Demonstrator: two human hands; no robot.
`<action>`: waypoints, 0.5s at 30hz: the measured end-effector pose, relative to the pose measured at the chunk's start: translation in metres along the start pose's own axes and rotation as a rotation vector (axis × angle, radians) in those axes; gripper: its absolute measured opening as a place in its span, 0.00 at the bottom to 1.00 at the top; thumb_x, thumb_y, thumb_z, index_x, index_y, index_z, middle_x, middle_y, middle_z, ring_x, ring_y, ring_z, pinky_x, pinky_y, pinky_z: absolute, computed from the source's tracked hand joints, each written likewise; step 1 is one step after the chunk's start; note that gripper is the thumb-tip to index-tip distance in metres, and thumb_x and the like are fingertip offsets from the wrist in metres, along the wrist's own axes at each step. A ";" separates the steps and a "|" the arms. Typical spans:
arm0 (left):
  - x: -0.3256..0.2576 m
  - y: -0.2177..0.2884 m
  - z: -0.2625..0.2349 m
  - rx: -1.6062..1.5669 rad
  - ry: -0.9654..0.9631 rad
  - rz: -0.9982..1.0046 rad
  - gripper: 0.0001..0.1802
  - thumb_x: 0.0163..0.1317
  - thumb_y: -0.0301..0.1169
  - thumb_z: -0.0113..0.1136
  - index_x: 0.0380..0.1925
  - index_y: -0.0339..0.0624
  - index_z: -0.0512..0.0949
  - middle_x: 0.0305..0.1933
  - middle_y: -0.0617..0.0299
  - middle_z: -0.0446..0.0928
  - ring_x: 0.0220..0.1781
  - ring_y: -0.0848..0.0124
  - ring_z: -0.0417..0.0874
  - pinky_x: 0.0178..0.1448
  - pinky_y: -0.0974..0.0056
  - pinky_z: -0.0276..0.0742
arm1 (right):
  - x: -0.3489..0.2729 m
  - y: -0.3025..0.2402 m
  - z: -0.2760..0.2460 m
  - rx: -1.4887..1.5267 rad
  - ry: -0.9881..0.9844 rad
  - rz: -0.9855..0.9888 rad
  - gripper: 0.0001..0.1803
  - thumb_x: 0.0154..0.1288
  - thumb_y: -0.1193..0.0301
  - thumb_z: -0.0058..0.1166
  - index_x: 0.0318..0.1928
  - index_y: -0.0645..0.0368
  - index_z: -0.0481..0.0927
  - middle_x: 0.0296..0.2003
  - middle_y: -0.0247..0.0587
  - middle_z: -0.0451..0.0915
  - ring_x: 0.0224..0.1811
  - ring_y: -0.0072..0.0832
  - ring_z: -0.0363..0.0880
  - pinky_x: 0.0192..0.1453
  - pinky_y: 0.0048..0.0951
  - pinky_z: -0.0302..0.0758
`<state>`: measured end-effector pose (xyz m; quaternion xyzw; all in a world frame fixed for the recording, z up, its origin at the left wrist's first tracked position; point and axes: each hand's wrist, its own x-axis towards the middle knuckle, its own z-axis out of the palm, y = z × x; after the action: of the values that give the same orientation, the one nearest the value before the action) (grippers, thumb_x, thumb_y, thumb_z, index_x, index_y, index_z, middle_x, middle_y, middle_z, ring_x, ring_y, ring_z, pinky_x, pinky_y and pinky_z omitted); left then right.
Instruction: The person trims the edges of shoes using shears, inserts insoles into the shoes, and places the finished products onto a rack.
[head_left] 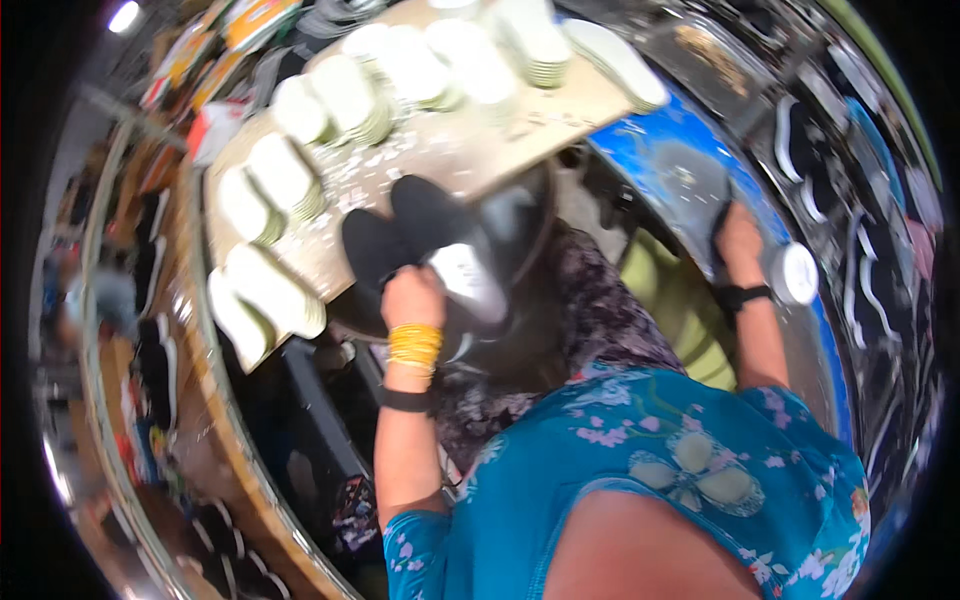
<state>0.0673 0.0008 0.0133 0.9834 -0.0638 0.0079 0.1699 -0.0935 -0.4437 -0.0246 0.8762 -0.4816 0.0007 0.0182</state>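
Note:
My left hand (412, 297) is closed on a pair of black shoes (400, 225), rounded and sole-shaped, held over the near edge of a pale board (465, 165). A shiny grey-white, tongue-shaped piece (468, 282) shows right beside that hand; whether I hold it too is unclear. At the right, my right hand (740, 240) is on a blue worktop (650, 150), fingers curled against something thin and dark that blur hides. Close to its wrist is a white round roll or cup (797, 273).
Several stacks of whitish shoe soles (345, 95) line the far and left sides of the board, with white scraps scattered among them. A curved rail (215, 370) runs along the left. Black shoes with white soles (800, 155) sit on the far right. A green seat-like surface (665, 310) lies below.

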 end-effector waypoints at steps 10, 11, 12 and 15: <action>-0.068 -0.060 -0.063 -0.529 0.395 0.219 0.12 0.41 0.32 0.62 0.12 0.38 0.69 0.17 0.48 0.70 0.25 0.51 0.74 0.31 0.55 0.70 | 0.018 0.029 0.008 0.136 0.043 0.045 0.20 0.55 0.72 0.43 0.51 0.62 0.66 0.43 0.63 0.75 0.49 0.54 0.73 0.50 0.44 0.71; -0.073 -0.073 -0.071 -0.453 0.306 0.235 0.11 0.40 0.32 0.62 0.15 0.37 0.72 0.20 0.48 0.72 0.27 0.52 0.76 0.33 0.56 0.71 | 0.026 0.033 0.007 0.273 0.056 0.125 0.30 0.49 0.75 0.46 0.57 0.62 0.62 0.41 0.63 0.75 0.47 0.52 0.74 0.49 0.40 0.71; -0.074 -0.082 -0.078 -0.380 0.217 0.263 0.10 0.40 0.32 0.62 0.18 0.37 0.74 0.23 0.48 0.74 0.30 0.53 0.78 0.36 0.57 0.72 | 0.041 0.050 0.016 0.342 0.013 0.079 0.33 0.48 0.72 0.48 0.59 0.60 0.59 0.42 0.62 0.76 0.47 0.51 0.75 0.49 0.40 0.71; -0.081 -0.093 -0.085 -0.475 0.132 0.351 0.18 0.45 0.32 0.59 0.37 0.36 0.77 0.41 0.45 0.77 0.45 0.52 0.77 0.49 0.59 0.71 | 0.026 0.012 -0.012 1.119 -0.160 0.131 0.36 0.46 0.77 0.56 0.60 0.56 0.61 0.27 0.37 0.77 0.21 0.25 0.72 0.25 0.25 0.69</action>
<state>-0.0002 0.1262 0.0594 0.8874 -0.2217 0.0858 0.3949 -0.0894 -0.4712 -0.0122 0.7179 -0.4612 0.1907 -0.4854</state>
